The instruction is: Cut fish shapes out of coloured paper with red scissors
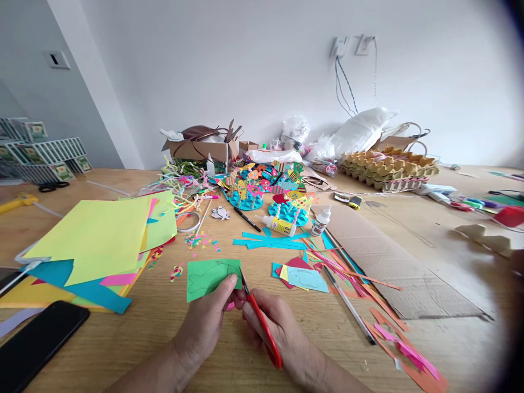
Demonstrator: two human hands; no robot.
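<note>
My left hand (208, 319) pinches a green paper rectangle (202, 281) by its lower right part, thumb on top. A fish outline is drawn on the paper in dark line. In my right hand (276, 322) is a pair of scissors with red handles (264, 327); their dark blades meet the paper's right edge. Part of the left fingers is hidden behind the paper and the other hand. Just right of the hands lie small coloured paper pieces, the top one a light blue paper (307, 278) with a drawn outline.
Yellow sheets (94, 234) and a black phone (45, 346) lie at left. Glue bottles (321, 221), blue paper strips (266, 240) and fish-decorated blue stands (245, 202) stand or lie ahead. At right are a pen (350, 305), cardboard (393, 267) and egg trays (388, 166).
</note>
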